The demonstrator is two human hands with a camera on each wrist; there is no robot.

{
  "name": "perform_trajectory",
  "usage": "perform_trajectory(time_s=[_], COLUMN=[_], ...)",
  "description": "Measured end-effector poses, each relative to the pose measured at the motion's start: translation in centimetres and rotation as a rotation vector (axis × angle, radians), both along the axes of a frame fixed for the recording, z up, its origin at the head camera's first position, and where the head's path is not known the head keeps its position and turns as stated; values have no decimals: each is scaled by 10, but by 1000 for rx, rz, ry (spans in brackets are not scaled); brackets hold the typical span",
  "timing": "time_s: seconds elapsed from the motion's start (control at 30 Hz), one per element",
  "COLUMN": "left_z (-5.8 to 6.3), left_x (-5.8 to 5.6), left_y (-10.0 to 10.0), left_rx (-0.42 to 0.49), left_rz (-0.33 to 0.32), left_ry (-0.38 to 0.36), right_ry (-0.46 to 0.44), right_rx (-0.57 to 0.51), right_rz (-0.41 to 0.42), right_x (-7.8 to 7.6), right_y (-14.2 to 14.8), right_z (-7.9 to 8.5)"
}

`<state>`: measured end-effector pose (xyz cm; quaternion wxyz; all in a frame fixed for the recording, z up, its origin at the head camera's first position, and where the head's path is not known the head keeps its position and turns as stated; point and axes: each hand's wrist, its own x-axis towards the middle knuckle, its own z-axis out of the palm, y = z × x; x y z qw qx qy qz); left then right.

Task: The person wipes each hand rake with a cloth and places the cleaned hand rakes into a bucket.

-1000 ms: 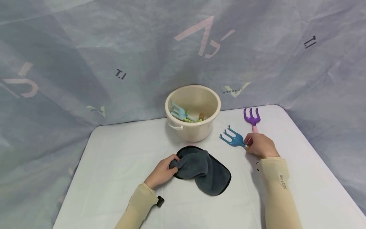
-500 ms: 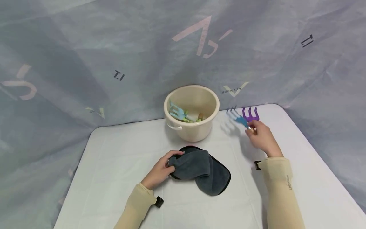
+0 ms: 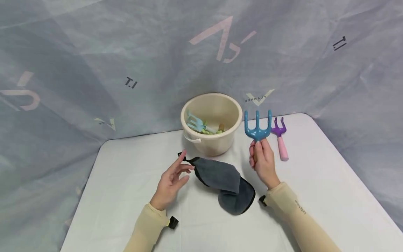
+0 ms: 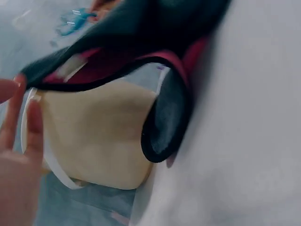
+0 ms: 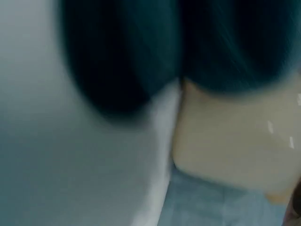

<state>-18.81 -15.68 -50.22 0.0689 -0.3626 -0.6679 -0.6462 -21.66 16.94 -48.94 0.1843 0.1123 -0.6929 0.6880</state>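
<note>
My right hand (image 3: 265,164) grips a blue three-pronged hand fork (image 3: 257,133), its prongs pointing up beside the bucket. A grey cloth (image 3: 220,173) with black edging lies folded over in front of the bucket. Its far left corner is raised at the fingertips of my left hand (image 3: 168,185), where the index finger meets the edging and the thumb stands apart. The left wrist view shows the lifted cloth's pink underside (image 4: 108,66) and a small white tag (image 4: 73,66). Dark blurred cloth (image 5: 127,52) fills the top of the right wrist view.
A cream bucket (image 3: 217,141) stands at the back with a light blue fork (image 3: 196,124) and green pieces (image 3: 206,131) inside. On the right lies a purple fork with a pink handle (image 3: 282,148). A grey printed curtain (image 3: 151,52) borders the white table (image 3: 119,196).
My right hand has lifted the blue fork and brought it left, turning its prongs upright. My left hand has raised the cloth's corner and pulled back slightly left.
</note>
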Motion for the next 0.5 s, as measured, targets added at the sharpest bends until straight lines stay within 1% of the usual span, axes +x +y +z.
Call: perform_trajectory(time_s=[0.03,0.1,0.17,0.2,0.23,0.27,0.3,0.37,0.47,0.5], left_z=[1,2,5,6,8,9,10,12,13,14], left_x=[1,2,3,4,4,5,6,7,10,10], left_y=[2,7,11,12,14,16,17,19,19,18], left_rx=[-28,-97,-158,-173,-173,-160,-127,-36,120,164], left_rz=[65,212,365,424,469,504,525,555,560,546], left_ry=[54,204,334,376,400,400,381,321,206,174], right_ry=[33,86,114,124,132,134,135,135,134,136], right_rx=[-3,-16,-33,-34,-39,-33,-24,10,56,65], right_rz=[12,18,29,29,34,38,44,55,78,88], right_x=[3,8,11,12,13,14,15,17,19,20], right_y=[-5,-12,-18,-21,-23,-25,-26,-29,-33,-34], right_z=[-3,-5,-6,-6,-6,-5,-6,-6,-8,-8])
